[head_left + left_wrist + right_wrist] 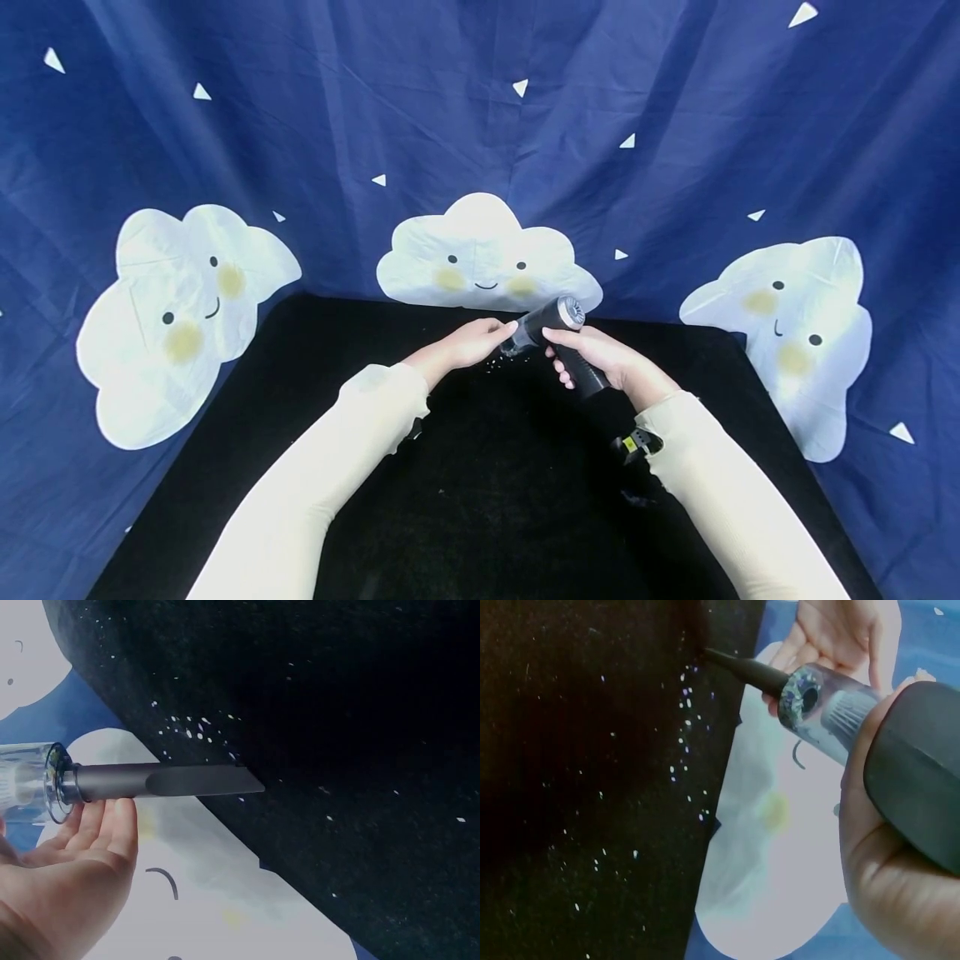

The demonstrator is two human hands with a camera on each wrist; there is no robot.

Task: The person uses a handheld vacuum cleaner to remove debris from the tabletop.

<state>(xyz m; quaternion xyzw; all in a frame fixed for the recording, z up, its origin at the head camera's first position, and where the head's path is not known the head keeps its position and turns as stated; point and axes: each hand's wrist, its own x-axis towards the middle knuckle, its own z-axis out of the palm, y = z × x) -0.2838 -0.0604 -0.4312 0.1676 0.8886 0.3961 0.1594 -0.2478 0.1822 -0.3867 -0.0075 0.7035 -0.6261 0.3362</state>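
Observation:
My right hand (607,354) grips the handle of a black handheld vacuum cleaner (553,323). Its silver-rimmed rear end faces up and to the right. In the right wrist view, glittery debris (802,684) lies inside the clear dust chamber (832,705). From that chamber a dark slanted nozzle (165,781) points over the black cloth. My left hand (71,881) is at the nozzle's base, its fingers nearly straight along the underside. Small shiny specks (196,729) are scattered on the cloth near the nozzle tip.
Black cloth (480,500) covers the table. A blue curtain (337,100) with white smiling clouds (480,242) hangs behind and at both sides. More loose specks (600,859) lie across the cloth toward the table's edge.

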